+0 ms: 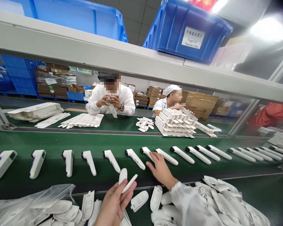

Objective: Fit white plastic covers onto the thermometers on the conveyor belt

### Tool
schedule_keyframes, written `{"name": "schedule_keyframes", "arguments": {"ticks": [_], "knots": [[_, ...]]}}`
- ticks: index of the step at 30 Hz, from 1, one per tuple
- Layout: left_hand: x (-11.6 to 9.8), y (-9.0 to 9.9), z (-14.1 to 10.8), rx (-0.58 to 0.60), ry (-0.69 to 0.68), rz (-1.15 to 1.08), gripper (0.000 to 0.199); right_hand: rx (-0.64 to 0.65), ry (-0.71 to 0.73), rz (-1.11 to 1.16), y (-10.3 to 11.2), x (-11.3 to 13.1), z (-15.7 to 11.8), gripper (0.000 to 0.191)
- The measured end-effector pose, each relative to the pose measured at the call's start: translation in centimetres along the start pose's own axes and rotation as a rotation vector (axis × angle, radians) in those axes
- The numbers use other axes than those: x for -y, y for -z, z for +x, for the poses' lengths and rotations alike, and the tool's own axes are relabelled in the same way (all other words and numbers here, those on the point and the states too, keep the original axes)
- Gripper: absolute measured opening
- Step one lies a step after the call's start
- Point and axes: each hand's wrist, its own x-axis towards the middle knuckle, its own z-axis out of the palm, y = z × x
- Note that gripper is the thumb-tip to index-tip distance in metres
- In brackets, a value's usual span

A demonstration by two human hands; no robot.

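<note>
At lower centre your left hand (pixel 116 199) pinches two white covers (pixel 123 176), while your right hand (pixel 162 168), fingers spread, touches a white device (pixel 144 150) mid-frame, grip unclear; loose covers (pixel 227 202) lie unfitted along the bottom, finished devices (pixel 182 154) indistinguishable.

The person's own two hands, both bare, as seen at the surface. The left hand (pixel 115 199), nearer the body, is raised with its thumb side in view; the thumb lies along the inner side of the bent fingers, the whole set in a light pinch grip and pointing forward and to the right. The right hand (pixel 160 168) reaches farther forward, back uppermost, with thumb and forefinger parted; whether they grip cannot be told. The right wrist (pixel 172 182) emerges from a loose, gathered white sleeve (pixel 191 201), the forearm slanting forward and inward.
</note>
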Motion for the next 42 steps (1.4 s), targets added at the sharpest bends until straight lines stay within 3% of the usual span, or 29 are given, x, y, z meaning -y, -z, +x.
{"name": "schedule_keyframes", "arguments": {"ticks": [3, 5, 8, 10, 13, 16, 20, 24, 29, 33, 38, 40, 42], "knots": [[0.6, -0.6, -0.3, 0.007, 0.016, -0.02, 0.02, 0.222, 0.148, 0.631, 0.4, 3.2, -2.4, 0.038], [1.2, -1.0, -0.2, 0.005, -0.004, -0.02, 0.016, 0.32, 0.141, 0.979, -0.1, 5.3, -3.8, 0.028], [2.4, -1.5, 0.1, 0.059, -0.026, 0.032, 0.014, 0.284, 0.033, 1.258, -1.2, 6.9, -4.5, 0.022], [2.9, -1.3, 0.5, 0.112, -0.129, 0.142, 0.019, 0.245, -0.039, 1.319, -1.2, 6.4, -3.9, 0.025], [2.8, 0.0, 1.3, 0.09, -0.368, 0.497, 0.042, 0.15, -0.175, 1.229, 0.3, 3.4, -1.7, 0.037], [2.1, 1.5, 1.9, 0.065, -0.407, 0.798, 0.058, 0.097, -0.275, 0.881, 2.0, -0.5, 0.7, 0.056], [1.8, 2.4, 2.4, 0.111, -0.396, 0.924, 0.058, 0.137, -0.181, 0.609, 2.4, -3.1, 2.3, 0.035], [2.4, 2.4, 3.2, 0.183, -0.422, 0.971, 0.054, 0.177, -0.075, 0.31, 1.6, -3.4, 2.1, 0.019], [2.7, 2.7, 4.6, 0.197, -0.414, 0.955, 0.056, 0.124, -0.099, -0.039, 0.0, -4.2, 2.1, 0.047], [2.7, 2.1, 4.2, 0.218, -0.382, 0.858, 0.063, 0.077, -0.062, -0.235, -0.9, -4.6, 2.6, 0.022], [2.3, 0.7, 2.4, 0.211, -0.574, 1.107, 0.04, 0.006, -0.069, -0.262, 0.5, -3.0, 1.8, 0.029], [2.1, 0.3, 2.0, 0.223, -0.613, 1.241, 0.035, -0.016, 0.004, -0.109, 1.9, -1.1, 0.8, 0.039], [1.9, 0.1, 1.9, 0.242, -0.635, 1.335, 0.032, 0.105, 0.165, 0.142, 3.3, 1.2, -0.6, 0.045]]}}
